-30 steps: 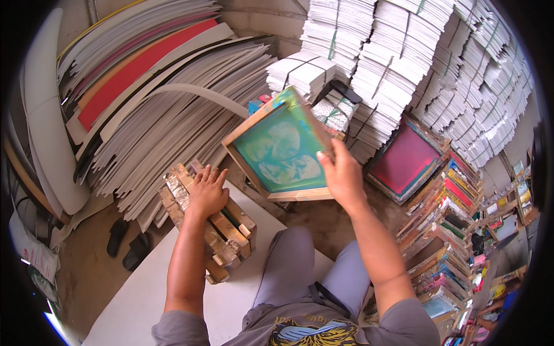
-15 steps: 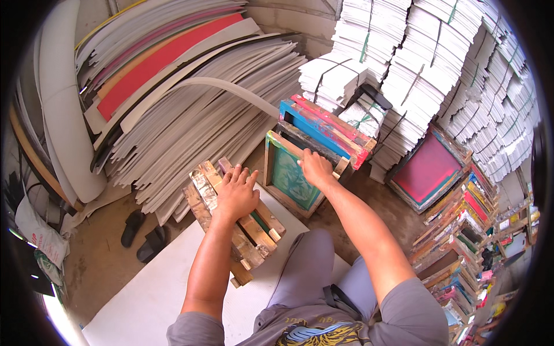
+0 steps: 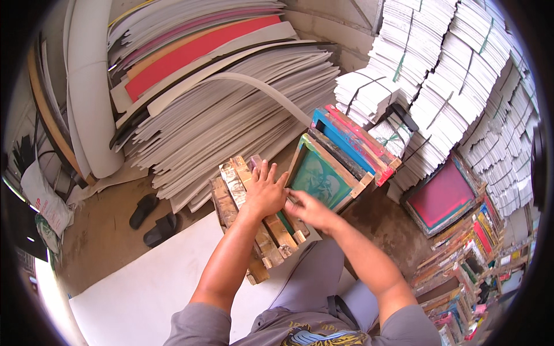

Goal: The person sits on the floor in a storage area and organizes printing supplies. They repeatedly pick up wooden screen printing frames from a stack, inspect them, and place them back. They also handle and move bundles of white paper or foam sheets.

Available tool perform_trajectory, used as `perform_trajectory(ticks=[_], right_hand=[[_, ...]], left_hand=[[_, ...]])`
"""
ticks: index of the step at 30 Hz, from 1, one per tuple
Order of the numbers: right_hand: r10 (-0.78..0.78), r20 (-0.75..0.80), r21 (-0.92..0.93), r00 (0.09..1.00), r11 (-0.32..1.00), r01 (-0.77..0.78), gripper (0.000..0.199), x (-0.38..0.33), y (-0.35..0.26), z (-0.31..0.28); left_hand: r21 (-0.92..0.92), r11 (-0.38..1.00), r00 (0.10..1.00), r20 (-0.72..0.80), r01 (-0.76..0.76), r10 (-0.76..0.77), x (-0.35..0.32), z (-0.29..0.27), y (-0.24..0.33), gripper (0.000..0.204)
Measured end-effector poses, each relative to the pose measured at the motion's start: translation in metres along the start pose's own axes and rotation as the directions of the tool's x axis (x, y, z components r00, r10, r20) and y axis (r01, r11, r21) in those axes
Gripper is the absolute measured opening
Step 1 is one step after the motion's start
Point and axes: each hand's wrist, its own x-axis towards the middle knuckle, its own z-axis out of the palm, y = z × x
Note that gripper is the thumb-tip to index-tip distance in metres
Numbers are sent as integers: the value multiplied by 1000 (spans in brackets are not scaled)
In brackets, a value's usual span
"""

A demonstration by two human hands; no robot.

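Several wooden screen-printing frames (image 3: 234,193) stand on edge side by side in front of me, their worn bars uppermost. My left hand (image 3: 266,190) lies over the top bars with fingers spread. Close beside it, my right hand (image 3: 311,210) has its fingers bent at the right-hand edge of that group, seemingly round the outermost frame; the fingertips are partly hidden. Just beyond the right hand leans a screen frame with green mesh (image 3: 320,176) bearing a pale picture. Behind it lean a dark frame (image 3: 337,151) and blue and pink painted frames (image 3: 360,144).
A white board (image 3: 144,282) lies under the frames. Black sandals (image 3: 161,229) sit on the floor at left. Large stacked sheets (image 3: 231,121) fill the back, and tied white bundles (image 3: 398,52) rise at right. A pink-mesh screen (image 3: 443,193) leans near more frames (image 3: 456,259).
My right hand has let go of the green-mesh frame's top and moved left, beside my left hand. The left hand stays on the frames. The whole view has shifted.
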Motion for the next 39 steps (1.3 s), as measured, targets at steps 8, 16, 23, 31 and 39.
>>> perform_trajectory(ticks=[8, 16, 23, 31, 39], right_hand=[[30, 14, -304, 999, 953, -24, 91, 9, 14, -33], [312, -146, -698, 939, 640, -321, 69, 34, -15, -50], [310, -273, -683, 911, 604, -411, 72, 48, -27, -15], [0, -425, -631, 905, 717, -296, 61, 26, -20, -11], [-508, -564, -678, 651, 735, -14, 48, -67, -41, -90]], left_hand=[[-61, 998, 997, -70, 24, -29, -4, 6, -5, 58], [9, 1000, 999, 30, 22, -22, -4, 6, -10, 61], [29, 999, 998, 55, 18, -20, -5, 5, -13, 58], [36, 999, 999, 50, 7, -9, -4, 6, -13, 57], [-30, 999, 999, 39, 28, -27, -6, 11, -18, 62]])
